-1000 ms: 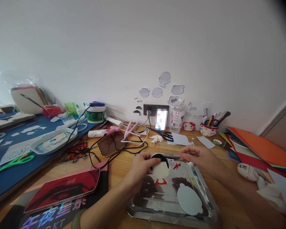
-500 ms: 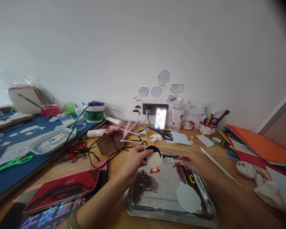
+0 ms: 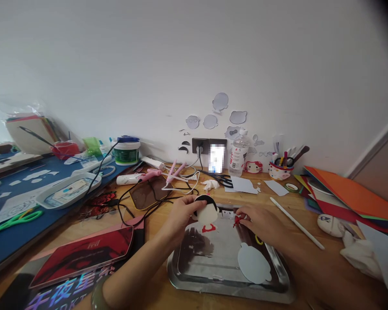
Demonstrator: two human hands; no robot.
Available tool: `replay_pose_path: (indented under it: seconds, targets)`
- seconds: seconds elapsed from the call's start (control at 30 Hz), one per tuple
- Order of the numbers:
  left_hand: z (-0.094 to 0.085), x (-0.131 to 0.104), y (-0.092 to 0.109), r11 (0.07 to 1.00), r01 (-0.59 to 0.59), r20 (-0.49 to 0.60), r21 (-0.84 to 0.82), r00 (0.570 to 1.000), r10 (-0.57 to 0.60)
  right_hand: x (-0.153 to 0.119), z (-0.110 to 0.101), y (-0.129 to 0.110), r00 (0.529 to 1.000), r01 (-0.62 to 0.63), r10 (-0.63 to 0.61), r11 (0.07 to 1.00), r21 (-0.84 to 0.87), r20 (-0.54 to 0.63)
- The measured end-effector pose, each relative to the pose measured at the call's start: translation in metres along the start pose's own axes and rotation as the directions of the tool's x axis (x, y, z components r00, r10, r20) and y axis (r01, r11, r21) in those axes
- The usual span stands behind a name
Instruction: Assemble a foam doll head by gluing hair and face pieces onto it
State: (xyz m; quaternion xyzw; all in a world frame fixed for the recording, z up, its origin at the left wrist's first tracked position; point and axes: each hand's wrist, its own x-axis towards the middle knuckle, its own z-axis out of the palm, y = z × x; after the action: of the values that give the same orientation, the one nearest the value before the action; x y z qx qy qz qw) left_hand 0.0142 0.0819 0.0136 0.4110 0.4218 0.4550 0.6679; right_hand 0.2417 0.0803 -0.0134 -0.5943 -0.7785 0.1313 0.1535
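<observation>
Between the thumb and fingers of my left hand [image 3: 183,214] is a head-shaped paper cutout [image 3: 208,214], off-white with a black hair-like band along its top. It is held over the far left part of a shiny metal tray [image 3: 210,260]. My right hand [image 3: 258,220] reaches over the tray's far right corner, its fingertips pinching a small red cutout [image 3: 236,221]. Another red cutout [image 3: 208,227] lies just below the paper head. A yellow curved piece [image 3: 258,240] is partly under my right hand. On the tray's right side rests a pale head-shaped cutout [image 3: 254,263].
Right of the tray lies a white stick [image 3: 296,223], with coloured paper sheets [image 3: 352,193] beyond. Behind stand a clear bottle [image 3: 239,153], a pen holder [image 3: 280,171] and a lit phone [image 3: 216,158]. Black cables [image 3: 123,215] and a red box [image 3: 84,256] are on the left.
My right hand has moved slightly left and down, and its fingertips have closed on the small red cutout. The left hand still holds the paper head; the whole view has shifted slightly.
</observation>
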Motion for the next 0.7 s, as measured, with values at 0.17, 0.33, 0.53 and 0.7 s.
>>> replay_pose_path:
  seconds: [0.17,0.33,0.53,0.7]
  targets:
    - [-0.002,0.001,-0.001,0.999,-0.011,0.014,0.034,1.0,0.01,-0.001,0.003,-0.002,1.0,-0.013,0.014,1.0,0.007,-0.016]
    - [-0.002,0.0,-0.003,0.999,0.002,-0.003,0.047,1.0,-0.002,0.001,-0.005,0.002,0.997,-0.052,0.054,0.997,0.05,-0.051]
    - [0.003,-0.003,-0.002,0.999,0.024,0.024,0.047,0.999,-0.025,0.001,-0.03,-0.011,0.99,-0.068,0.092,0.975,0.211,-0.108]
    - [0.007,-0.006,-0.006,0.999,0.029,0.073,0.041,0.997,-0.032,-0.007,-0.041,-0.039,0.985,-0.045,0.134,0.805,0.592,-0.106]
